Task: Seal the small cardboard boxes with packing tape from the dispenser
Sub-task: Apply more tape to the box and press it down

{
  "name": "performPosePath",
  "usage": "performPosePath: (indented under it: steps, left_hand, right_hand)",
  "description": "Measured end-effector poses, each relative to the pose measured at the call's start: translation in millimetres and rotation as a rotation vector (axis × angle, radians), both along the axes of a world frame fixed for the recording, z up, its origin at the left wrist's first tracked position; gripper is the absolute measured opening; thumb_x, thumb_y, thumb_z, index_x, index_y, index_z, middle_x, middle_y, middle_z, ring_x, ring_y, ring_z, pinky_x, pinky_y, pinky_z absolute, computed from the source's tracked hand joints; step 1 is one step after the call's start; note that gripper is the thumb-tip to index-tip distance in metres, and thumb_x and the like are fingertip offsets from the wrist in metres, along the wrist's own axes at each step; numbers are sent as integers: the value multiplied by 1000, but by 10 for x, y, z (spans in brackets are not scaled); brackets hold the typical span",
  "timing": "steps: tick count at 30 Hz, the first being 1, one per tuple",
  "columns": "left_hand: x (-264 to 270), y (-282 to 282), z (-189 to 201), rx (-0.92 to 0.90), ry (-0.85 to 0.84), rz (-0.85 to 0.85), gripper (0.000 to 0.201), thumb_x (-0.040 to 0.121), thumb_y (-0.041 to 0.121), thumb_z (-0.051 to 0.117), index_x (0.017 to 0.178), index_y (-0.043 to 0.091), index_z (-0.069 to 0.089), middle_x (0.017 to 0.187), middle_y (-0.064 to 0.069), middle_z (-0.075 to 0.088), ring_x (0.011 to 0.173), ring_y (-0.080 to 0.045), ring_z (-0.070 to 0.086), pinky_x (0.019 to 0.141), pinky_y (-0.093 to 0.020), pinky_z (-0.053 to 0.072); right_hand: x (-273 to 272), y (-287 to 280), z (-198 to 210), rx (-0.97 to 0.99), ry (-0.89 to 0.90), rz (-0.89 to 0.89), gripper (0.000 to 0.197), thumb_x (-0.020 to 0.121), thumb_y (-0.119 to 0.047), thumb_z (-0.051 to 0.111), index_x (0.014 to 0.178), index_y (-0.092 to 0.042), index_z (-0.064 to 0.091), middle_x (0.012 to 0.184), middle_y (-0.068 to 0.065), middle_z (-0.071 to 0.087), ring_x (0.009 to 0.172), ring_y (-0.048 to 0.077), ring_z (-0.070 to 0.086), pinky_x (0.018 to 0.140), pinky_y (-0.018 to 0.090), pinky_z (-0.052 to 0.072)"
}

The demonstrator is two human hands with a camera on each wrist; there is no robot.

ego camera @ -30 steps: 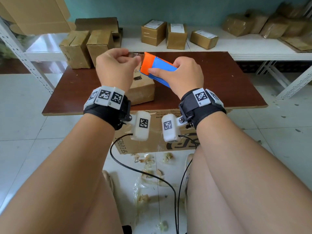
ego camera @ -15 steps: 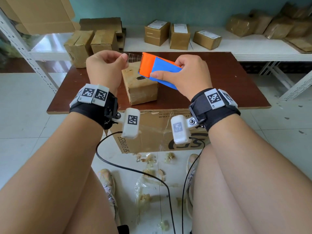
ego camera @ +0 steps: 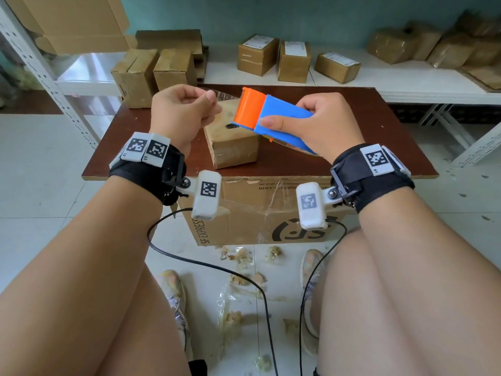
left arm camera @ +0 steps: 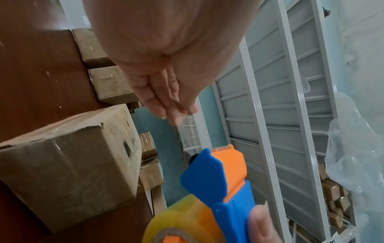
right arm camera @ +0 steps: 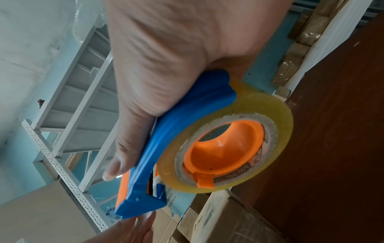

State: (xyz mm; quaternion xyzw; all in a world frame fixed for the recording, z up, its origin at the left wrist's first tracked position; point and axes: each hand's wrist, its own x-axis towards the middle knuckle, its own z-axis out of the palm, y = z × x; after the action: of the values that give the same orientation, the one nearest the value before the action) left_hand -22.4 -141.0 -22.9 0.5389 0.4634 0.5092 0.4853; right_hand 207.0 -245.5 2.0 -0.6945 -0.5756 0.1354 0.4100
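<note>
Now the left hand (ego camera: 184, 112) is pinching clear tape (left arm camera: 187, 129), pulling it from the blue-and-orange plastic tape dispenser (ego camera: 273, 116) that the right hand (ego camera: 320, 126) is gripping; the small brown cardboard box (ego camera: 230, 142) is not getting this strip yet.

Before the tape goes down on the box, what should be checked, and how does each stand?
1. Right hand grips the tape dispenser: ok.
2. Left hand fingers pinch the tape end: ok.
3. Tape strip pulled out between hand and dispenser: ok.
4. Small cardboard box rests on the brown table, below the hands: ok.
5. Box flaps fully closed: cannot tell.
6. Tape touching the box: not ok.
</note>
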Motion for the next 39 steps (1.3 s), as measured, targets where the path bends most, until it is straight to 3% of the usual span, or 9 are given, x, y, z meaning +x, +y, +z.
performPosePath:
  steps: [3, 7, 15, 21, 24, 28, 32, 39]
  left_hand:
    - [-6, -50, 16, 6, -24, -23, 8, 97, 18, 80, 94, 12, 75, 95, -10, 82, 96, -21, 80, 89, -33, 64]
    - [-18, -47, -15, -28, -31, -40, 8, 95, 21, 81, 94, 14, 78, 95, -8, 82, 94, -17, 80, 87, -31, 64]
    - [29, -36, -63, 9, -1, -41, 14, 93, 23, 84, 95, 10, 81, 87, -8, 81, 85, -16, 78, 82, -30, 63]
    - [97, -119, -78, 104, 116, -6, 13, 91, 26, 85, 90, 13, 81, 78, -3, 80, 83, -20, 80, 81, -33, 62]
    - [146, -211, -44, 175, 177, -13, 10, 92, 25, 83, 88, 16, 83, 77, -1, 80, 78, -12, 77, 75, -24, 59]
    - [233, -263, -52, 233, 255, 18, 9, 91, 26, 82, 87, 18, 84, 77, 4, 78, 77, -9, 73, 75, -25, 59]
    - [333, -301, -73, 267, 356, 10, 7, 90, 26, 81, 87, 21, 86, 78, 7, 78, 77, -9, 73, 75, -29, 60]
    - [499, -341, -91, 130, 480, 52, 8, 95, 33, 76, 92, 29, 83, 87, 7, 77, 83, -15, 73, 73, -28, 56]
  right_hand:
    - [40, -11, -7, -26, -60, 9, 86, 63, -83, 78, 73, 1, 62, 75, 24, 57, 60, 17, 41, 58, 35, 33]
    - [66, 5, -35, -57, -127, 14, 87, 65, -87, 73, 75, -1, 64, 75, 23, 60, 60, 19, 43, 58, 36, 34]
    - [82, 40, -144, -118, -167, -2, 93, 67, -86, 75, 71, 3, 53, 61, 7, 39, 55, 18, 35, 55, 36, 28]
    - [-13, 113, -171, -204, -285, -78, 86, 55, -100, 62, 62, -16, 47, 60, 5, 36, 54, 19, 36, 54, 39, 27]
    - [-70, 107, -147, -222, -320, -123, 83, 61, -96, 66, 62, -18, 40, 60, 3, 31, 53, 20, 33, 54, 38, 24]
    - [-134, 105, -147, -232, -316, -158, 82, 65, -93, 68, 59, -19, 32, 55, 0, 26, 51, 20, 29, 51, 33, 20]
    - [-204, 142, -175, -283, -307, -199, 86, 60, -102, 59, 59, -18, 38, 53, -1, 32, 48, 21, 36, 49, 32, 24]
    - [-290, 215, -240, -365, -321, -247, 92, 56, -108, 47, 66, -17, 50, 59, -1, 48, 51, 20, 49, 51, 30, 29]
